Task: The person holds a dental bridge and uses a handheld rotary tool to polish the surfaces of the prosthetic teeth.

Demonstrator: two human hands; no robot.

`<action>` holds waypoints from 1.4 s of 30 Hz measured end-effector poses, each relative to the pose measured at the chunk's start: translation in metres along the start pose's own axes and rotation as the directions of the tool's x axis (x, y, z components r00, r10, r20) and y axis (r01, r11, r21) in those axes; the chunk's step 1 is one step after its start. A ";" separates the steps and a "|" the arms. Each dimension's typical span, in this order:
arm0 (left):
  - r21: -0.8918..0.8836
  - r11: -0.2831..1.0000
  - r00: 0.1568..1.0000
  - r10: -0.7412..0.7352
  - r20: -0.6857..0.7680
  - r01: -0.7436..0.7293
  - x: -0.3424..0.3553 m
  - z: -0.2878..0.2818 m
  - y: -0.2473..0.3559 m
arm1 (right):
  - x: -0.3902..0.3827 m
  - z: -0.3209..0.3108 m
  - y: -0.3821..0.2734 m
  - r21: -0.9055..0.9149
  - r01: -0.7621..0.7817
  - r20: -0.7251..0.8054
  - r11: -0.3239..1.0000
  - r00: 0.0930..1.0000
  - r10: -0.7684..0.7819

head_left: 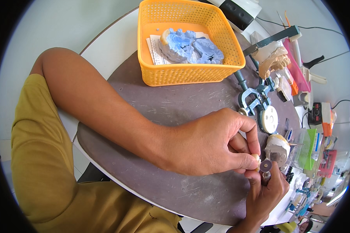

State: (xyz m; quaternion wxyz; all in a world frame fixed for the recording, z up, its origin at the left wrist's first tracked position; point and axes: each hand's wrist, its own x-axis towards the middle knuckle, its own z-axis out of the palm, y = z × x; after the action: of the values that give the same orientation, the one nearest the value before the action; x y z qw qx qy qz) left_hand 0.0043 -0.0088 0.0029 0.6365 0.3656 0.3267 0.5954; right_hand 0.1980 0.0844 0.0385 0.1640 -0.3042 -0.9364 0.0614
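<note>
Between the thumb and fingers of my left hand (210, 145) is a small tooth-coloured dental piece (256, 162); the fingertips hide much of it. My right hand (269, 194) is wrapped round a slim rotary handpiece, which has a small dark round disc (265, 166) at its tip. The disc is right beside the dental piece; whether they touch I cannot tell. Just beyond my hands a white plaster dental cast (277, 149) rests on the grey-brown work mat (175, 105). A blue-green dental articulator (256, 99) with a round white plate stands farther back.
A yellow plastic basket (190, 74) at the back holds blue dental moulds (179, 46) and a paper slip. To the right are a beige dental cast (274, 62), a pink tray (299, 64), a green box (310, 149) and more bench clutter.
</note>
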 end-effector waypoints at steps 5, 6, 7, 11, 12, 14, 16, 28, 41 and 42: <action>0.001 1.000 1.000 0.005 0.002 -0.005 0.000 0.000 -0.001 | 0.000 0.000 -0.001 -0.017 0.002 0.008 1.000 1.000 -0.002; 0.003 1.000 1.000 0.004 0.003 -0.004 0.000 0.000 -0.001 | 0.000 0.000 -0.001 -0.019 0.002 0.006 1.000 1.000 -0.002; 0.006 1.000 1.000 0.003 0.004 -0.003 0.000 0.000 -0.001 | 0.000 0.000 -0.001 -0.022 0.002 0.005 1.000 1.000 -0.002; 0.014 1.000 1.000 0.005 0.006 -0.005 0.000 0.000 -0.001 | -0.001 0.000 0.001 -0.024 0.012 0.012 1.000 1.000 -0.012; 0.026 1.000 1.000 0.008 0.009 -0.008 0.000 0.000 -0.001 | -0.001 0.000 0.001 -0.027 0.013 0.012 1.000 1.000 -0.013; 0.034 0.999 1.000 0.023 0.010 -0.023 0.000 0.000 -0.001 | 0.000 0.000 0.002 -0.035 0.015 0.010 0.999 1.000 -0.014; 0.023 0.999 0.999 0.048 0.005 -0.048 0.000 0.001 -0.003 | 0.001 0.001 0.001 -0.045 0.016 0.004 0.999 1.000 -0.016; 0.032 0.999 1.000 0.020 0.014 -0.021 0.000 0.000 -0.001 | 0.000 0.001 0.004 -0.054 0.056 -0.005 0.997 0.998 -0.056; 0.035 0.999 1.000 0.017 0.011 -0.018 -0.001 0.000 -0.001 | -0.001 0.002 0.004 -0.069 0.045 -0.013 0.997 0.999 -0.046; 0.024 0.999 1.000 0.028 0.012 -0.028 -0.001 0.001 -0.002 | 0.000 0.001 0.002 -0.057 0.025 0.002 0.998 1.000 -0.025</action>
State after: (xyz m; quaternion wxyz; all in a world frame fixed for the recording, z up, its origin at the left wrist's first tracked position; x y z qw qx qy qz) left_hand 0.0057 -0.0095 0.0017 0.6254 0.3814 0.3251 0.5981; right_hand 0.1989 0.0855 0.0374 0.1555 -0.2971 -0.9415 0.0328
